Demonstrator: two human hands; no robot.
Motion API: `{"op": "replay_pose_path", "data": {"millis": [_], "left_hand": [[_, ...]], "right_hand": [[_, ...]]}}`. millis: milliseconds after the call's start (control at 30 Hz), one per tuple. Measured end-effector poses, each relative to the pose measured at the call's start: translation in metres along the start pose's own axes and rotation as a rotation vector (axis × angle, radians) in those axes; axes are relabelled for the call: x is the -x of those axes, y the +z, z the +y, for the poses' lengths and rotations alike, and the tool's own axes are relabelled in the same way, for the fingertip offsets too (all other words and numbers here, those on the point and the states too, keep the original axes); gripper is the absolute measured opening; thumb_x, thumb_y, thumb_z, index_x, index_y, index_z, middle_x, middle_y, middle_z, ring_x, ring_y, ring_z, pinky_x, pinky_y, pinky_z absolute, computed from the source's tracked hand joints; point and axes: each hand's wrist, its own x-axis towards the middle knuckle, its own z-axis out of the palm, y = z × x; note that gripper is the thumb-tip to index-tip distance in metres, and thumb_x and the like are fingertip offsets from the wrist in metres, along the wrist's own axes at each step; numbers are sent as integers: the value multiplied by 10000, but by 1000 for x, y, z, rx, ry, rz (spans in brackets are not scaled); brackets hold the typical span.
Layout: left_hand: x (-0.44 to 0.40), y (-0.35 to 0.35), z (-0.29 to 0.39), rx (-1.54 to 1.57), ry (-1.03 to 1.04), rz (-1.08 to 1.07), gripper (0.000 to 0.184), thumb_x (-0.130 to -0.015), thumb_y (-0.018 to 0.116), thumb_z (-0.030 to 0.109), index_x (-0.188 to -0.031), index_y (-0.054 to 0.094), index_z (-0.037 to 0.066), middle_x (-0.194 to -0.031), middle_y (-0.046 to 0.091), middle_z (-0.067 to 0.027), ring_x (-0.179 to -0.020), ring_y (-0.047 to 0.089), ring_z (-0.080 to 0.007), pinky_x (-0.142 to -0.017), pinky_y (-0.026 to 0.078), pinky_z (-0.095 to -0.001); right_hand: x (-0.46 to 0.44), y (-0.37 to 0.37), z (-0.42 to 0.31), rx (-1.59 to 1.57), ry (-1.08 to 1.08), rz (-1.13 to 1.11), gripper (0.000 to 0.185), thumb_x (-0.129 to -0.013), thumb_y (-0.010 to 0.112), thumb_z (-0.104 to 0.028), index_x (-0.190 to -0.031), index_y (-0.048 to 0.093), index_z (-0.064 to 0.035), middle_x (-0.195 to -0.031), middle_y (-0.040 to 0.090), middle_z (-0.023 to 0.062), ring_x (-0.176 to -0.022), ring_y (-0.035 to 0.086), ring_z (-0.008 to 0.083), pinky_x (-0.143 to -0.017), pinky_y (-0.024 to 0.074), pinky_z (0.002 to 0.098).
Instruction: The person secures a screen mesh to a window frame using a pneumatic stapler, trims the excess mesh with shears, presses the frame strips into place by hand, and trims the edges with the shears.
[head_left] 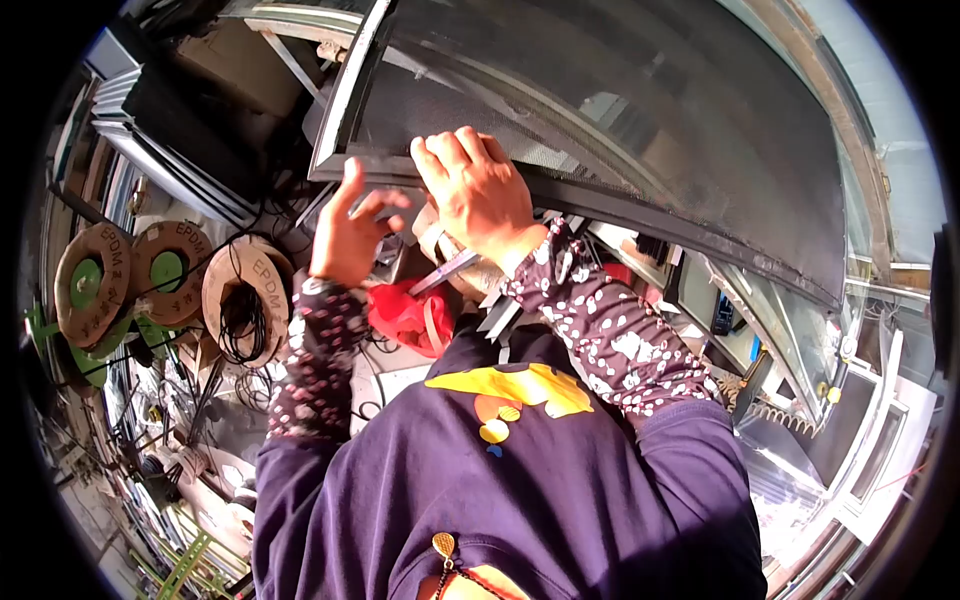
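Note:
A dark mesh window screen [700, 140] with a black frame [620, 205] leans in front of me. My right hand [475, 195] lies against the frame's near bar, by its left corner. Its fingers are bent and close together at the mesh; whatever they may pinch is hidden. My left hand [345, 235] is just left of it, thumb up and fingers apart, slightly blurred, with nothing visible in it. Below both hands are a red cloth-like item [410, 315] and a few metal strips [445, 270].
Cardboard reels marked EPDM [265, 290] stand at the left. Stacked metal profiles [175, 165] lie behind them, near a cardboard box [245, 65]. A shelf with tools [725, 315] and a coiled cord [785, 415] are at the right. Loose cables and profiles clutter the lower left.

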Motion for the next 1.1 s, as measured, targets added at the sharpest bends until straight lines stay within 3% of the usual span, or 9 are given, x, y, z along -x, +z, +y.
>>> {"op": "replay_pose_path", "data": {"millis": [133,233,267,300,467,633,700,900,1100], "left_hand": [[-30,46,-18,94,214,74,332,-892,580,395,-897,631,67,-749,588,-5,-573,452,-75,-546,345,-199],[-46,28,-37,-289,484,284,233,-912,567,273,-982,651,67,-919,631,3,-684,530,-77,-599,396,-202],[-57,4,-55,-980,965,324,272,-871,630,254,-1052,651,52,-984,643,-20,-725,551,-96,-657,411,-206],[-57,21,-44,-219,424,340,317,-824,686,260,-1066,654,59,-1040,647,-33,-762,573,-114,-657,417,-222],[-36,49,-15,-95,44,545,369,-838,656,149,-1198,581,116,-1037,614,-29,-796,531,-113,-633,458,-260],[-63,3,-57,-251,450,264,528,-825,523,-108,-1293,486,135,-1124,575,-48,-904,562,-124,-786,472,-241],[-58,25,-43,-63,326,414,502,-785,689,448,-1065,651,33,-904,607,-38,-776,515,-124,-728,415,-255],[-14,102,-73,-980,369,96,579,-891,498,536,-1234,577,76,-722,569,-33,-672,535,-160,-649,437,-274],[-17,156,-88,-155,121,29,395,-871,608,419,-986,661,46,-921,650,-61,-796,583,-108,-712,470,-236]], "right_hand": [[-2,-8,3,-17,21,-7,326,-797,535,-172,-1102,553,-59,-977,541,55,-952,529,231,-855,444,347],[0,-6,5,-104,25,-37,360,-773,570,-148,-1123,557,-66,-1105,569,70,-1042,533,244,-893,430,374],[5,-11,8,-87,-14,-17,395,-764,598,-155,-1148,556,-69,-1140,563,75,-1076,523,244,-916,418,381],[13,-20,14,-66,-51,2,432,-756,625,-163,-1172,555,-71,-1174,558,80,-1109,514,243,-938,405,388],[76,-79,51,33,262,-20,528,-723,721,-190,-1207,560,-52,-1169,561,87,-1086,509,271,-938,402,397],[94,-68,59,26,227,77,434,-696,718,-137,-1108,607,-57,-1024,595,78,-969,553,254,-868,440,386],[99,-64,61,33,245,76,387,-769,667,-201,-1128,608,-72,-1036,594,82,-982,544,262,-869,420,383],[98,-60,61,44,217,110,377,-747,669,-174,-1105,605,-75,-1003,603,60,-929,558,248,-827,429,373],[99,-59,60,55,207,145,357,-749,600,-161,-1083,591,-34,-1004,590,72,-927,551,219,-877,440,361]]}}
